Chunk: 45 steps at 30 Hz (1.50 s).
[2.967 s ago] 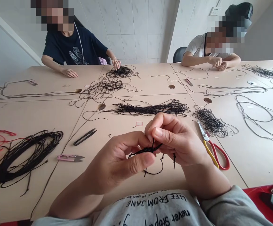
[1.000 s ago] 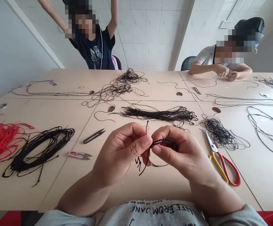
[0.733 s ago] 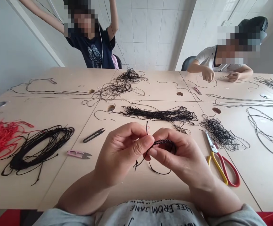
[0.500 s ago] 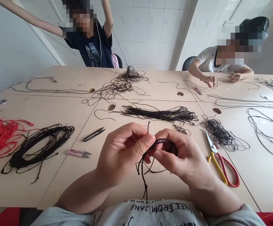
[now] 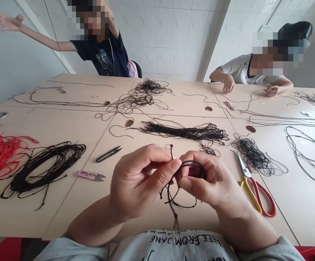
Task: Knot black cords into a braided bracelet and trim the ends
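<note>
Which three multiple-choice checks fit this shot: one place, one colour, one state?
1. Where do the yellow-and-red scissors lie relative to the person's right hand? A left of it; B right of it; C under it.
2. What colour is the cord in the fingers? A red; B white; C black.
3. Which hand holds that cord? A both; B right only; C left only.

1 B: the scissors lie on the table to that hand's right.
2 C: the cord shows black.
3 A: the left hand pinches it while the right hand curls around its loop.
</note>
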Each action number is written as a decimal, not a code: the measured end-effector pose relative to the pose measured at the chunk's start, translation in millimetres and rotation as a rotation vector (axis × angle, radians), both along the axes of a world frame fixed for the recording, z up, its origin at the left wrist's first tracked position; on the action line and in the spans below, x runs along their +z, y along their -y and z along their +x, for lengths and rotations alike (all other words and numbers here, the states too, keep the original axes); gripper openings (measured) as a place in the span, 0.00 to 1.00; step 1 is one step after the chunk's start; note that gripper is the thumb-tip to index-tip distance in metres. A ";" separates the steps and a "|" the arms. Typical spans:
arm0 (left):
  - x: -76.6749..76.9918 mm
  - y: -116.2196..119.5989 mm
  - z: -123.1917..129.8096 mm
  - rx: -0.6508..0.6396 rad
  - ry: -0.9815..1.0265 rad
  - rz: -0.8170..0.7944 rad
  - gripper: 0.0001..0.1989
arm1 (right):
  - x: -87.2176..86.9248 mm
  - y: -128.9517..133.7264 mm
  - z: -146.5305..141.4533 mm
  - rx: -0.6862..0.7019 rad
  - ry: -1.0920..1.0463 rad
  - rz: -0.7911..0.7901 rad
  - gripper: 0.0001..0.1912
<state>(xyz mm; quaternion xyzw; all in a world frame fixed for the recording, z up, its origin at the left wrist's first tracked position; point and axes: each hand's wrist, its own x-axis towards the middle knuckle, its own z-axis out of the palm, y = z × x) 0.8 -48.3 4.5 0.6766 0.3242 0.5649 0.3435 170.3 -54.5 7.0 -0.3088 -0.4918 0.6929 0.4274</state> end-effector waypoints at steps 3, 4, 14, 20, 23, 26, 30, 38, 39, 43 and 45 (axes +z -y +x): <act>1.4 -1.4 1.5 -0.030 0.037 -0.038 0.06 | -3.2 -2.6 2.1 0.017 -0.005 -0.011 0.15; 2.0 -2.2 1.6 -0.049 0.050 -0.071 0.06 | -3.9 -3.4 2.0 0.011 -0.017 -0.007 0.15; 8.5 -7.4 -6.8 -0.271 0.183 -0.361 0.12 | -4.2 -3.3 1.1 -0.194 -0.017 0.129 0.12; -0.6 -1.3 -10.7 -0.141 0.015 -0.087 0.15 | -6.3 -3.6 2.0 -0.183 0.006 0.105 0.09; -3.7 2.9 -11.5 -0.090 -0.066 0.073 0.20 | -5.8 -7.5 0.9 -0.114 -0.077 -0.014 0.09; -2.7 4.0 -11.0 -0.123 -0.051 0.074 0.20 | -4.0 -10.8 -0.4 -0.027 -0.189 -0.143 0.07; 1.9 2.0 -9.1 -0.190 0.044 -0.012 0.14 | -5.4 -10.0 -0.7 -0.024 -0.210 -0.132 0.09; 5.6 8.9 -2.3 -0.149 0.179 -0.139 0.17 | -11.9 -4.5 4.0 -0.069 -0.143 0.052 0.10; 5.7 9.7 -2.4 -0.144 0.182 -0.141 0.17 | -11.8 -4.7 4.2 -0.065 -0.149 0.061 0.10; 5.8 10.3 -4.0 -0.126 0.185 -0.157 0.15 | -11.6 -5.0 3.8 -0.048 -0.193 0.056 0.08; 5.8 10.3 -4.1 -0.128 0.180 -0.155 0.15 | -11.7 -5.0 3.4 -0.037 -0.209 0.044 0.07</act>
